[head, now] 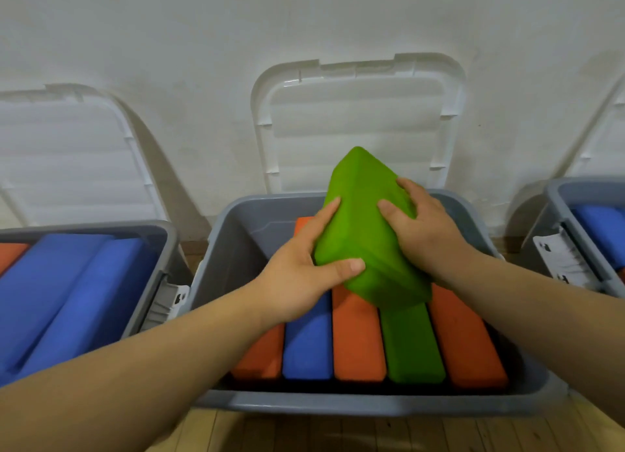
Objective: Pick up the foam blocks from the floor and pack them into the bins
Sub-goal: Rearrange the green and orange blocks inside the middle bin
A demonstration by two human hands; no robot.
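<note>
Green block (365, 228): tilted over the middle bin (372, 406); long axis runs away from the person, far end raised toward the wall, near end low over the packed row (358, 343).
Left hand (304, 269): clamped on the block's left side, thumb across the near face.
Right hand (426, 228): gripping the right side.
Hidden: the row's far ends, behind hands and block; whether the low end touches the row, can't tell.
Cut off: left bin (159, 235) and right bin (554, 194), at the frame edges.

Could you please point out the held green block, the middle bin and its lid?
held green block (358, 235), head view, its broad near face.
middle bin (372, 405), head view, its near rim.
lid (358, 120), head view, its ribbed centre.
</note>
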